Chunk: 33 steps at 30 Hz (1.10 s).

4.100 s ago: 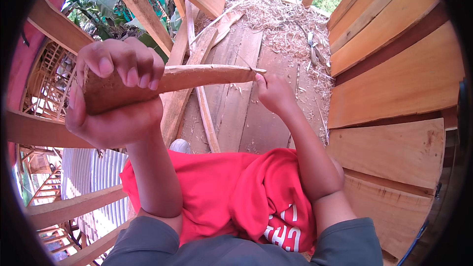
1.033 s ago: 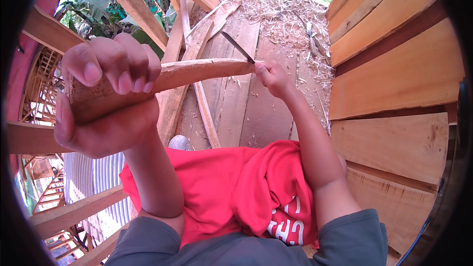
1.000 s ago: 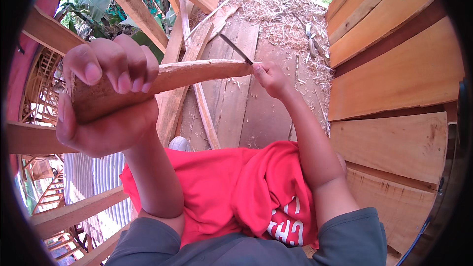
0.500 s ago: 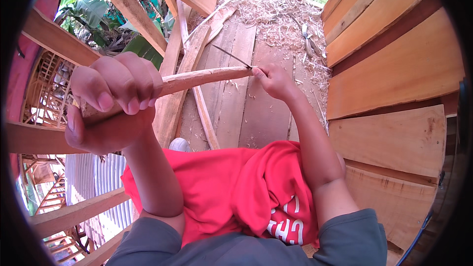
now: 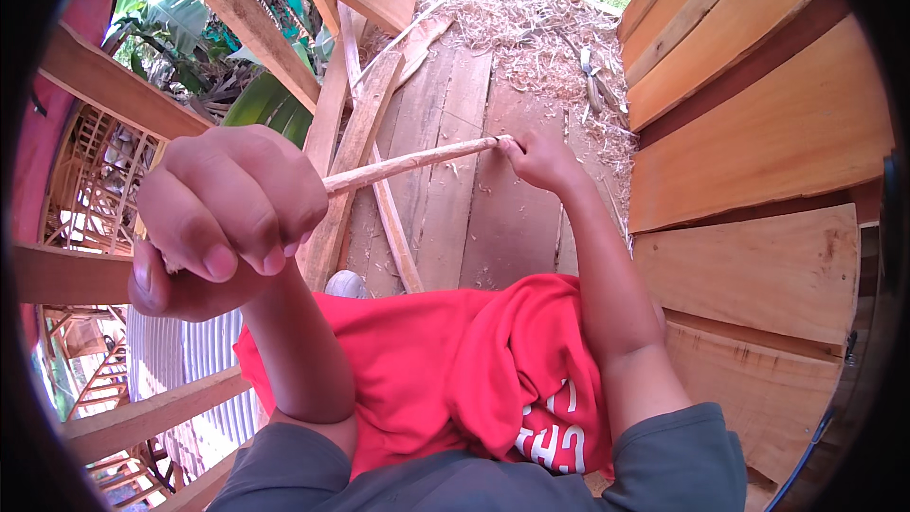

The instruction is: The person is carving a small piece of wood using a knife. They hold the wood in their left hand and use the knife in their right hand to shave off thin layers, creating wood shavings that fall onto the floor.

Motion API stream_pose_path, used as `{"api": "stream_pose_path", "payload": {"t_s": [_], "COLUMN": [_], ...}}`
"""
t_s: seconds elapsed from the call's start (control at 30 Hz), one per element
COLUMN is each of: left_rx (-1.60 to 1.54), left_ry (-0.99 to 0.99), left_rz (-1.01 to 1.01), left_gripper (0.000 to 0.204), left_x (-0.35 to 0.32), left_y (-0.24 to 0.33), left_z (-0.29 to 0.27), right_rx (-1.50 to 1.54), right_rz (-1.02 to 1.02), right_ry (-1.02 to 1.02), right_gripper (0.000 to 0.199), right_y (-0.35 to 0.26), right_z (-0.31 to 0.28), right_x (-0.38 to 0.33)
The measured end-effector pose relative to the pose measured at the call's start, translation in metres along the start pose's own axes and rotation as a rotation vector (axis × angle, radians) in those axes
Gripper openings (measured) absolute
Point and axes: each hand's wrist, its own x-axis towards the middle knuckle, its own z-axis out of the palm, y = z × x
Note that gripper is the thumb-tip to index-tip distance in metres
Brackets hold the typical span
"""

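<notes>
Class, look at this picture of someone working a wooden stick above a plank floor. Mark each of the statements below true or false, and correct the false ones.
1. The left hand is closed around one end of the wooden stick. True.
2. The right hand rests flat on the floor planks. False: it is at the far end of the stick, above the planks.
3. Wood shavings lie piled at the far end of the floor. True.
4. The person wears a blue shirt. False: the shirt is red.
5. The stick lies on the floor, untouched. False: both hands hold it up.
</notes>
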Motion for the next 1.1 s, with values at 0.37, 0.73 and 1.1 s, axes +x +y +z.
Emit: {"api": "stream_pose_path", "payload": {"t_s": [0.37, 0.73, 1.1], "left_rx": [-0.034, 0.008, 0.013], "left_ry": [-0.033, 0.347, 0.321], "left_rz": [-0.012, 0.015, 0.008], "left_gripper": [0.021, 0.029, 0.032], "left_x": [-0.008, -0.023, -0.017], "left_y": [0.008, 0.004, 0.007], "left_z": [-0.019, -0.034, -0.023], "right_rx": [0.087, 0.191, 0.052], "right_rz": [-0.159, -0.073, 0.038], "right_ry": [-0.073, 0.060, 0.148], "right_gripper": [0.047, 0.040, 0.045], "right_y": [0.003, 0.003, -0.026], "right_z": [0.001, 0.026, 0.020], "right_x": [0.005, 0.008, 0.006]}}
